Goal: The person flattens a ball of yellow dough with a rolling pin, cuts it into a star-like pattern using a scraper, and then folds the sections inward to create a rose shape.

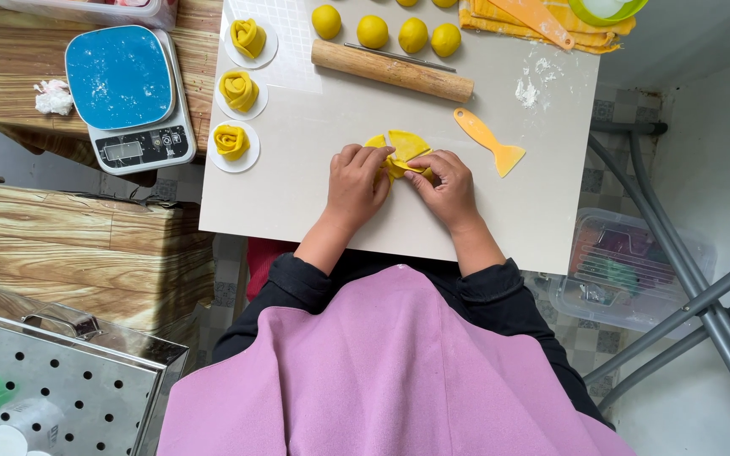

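Observation:
Both my hands work on flat rounds of yellow dough [403, 149] overlapped on a white board [297, 152]. My left hand [355, 181] presses its fingertips on the dough's left edge. My right hand [447, 187] pinches the right edge between thumb and fingers. Part of the dough is hidden under my fingers. Three finished yellow dough roses [231, 141] sit on small white discs along the board's left edge.
A wooden rolling pin [392, 71] lies beyond the dough, with several yellow dough balls [373, 31] behind it. An orange scraper [492, 141] lies to the right. A blue kitchen scale [126, 97] stands left of the board. A perforated metal steamer tray [52, 388] is at the lower left.

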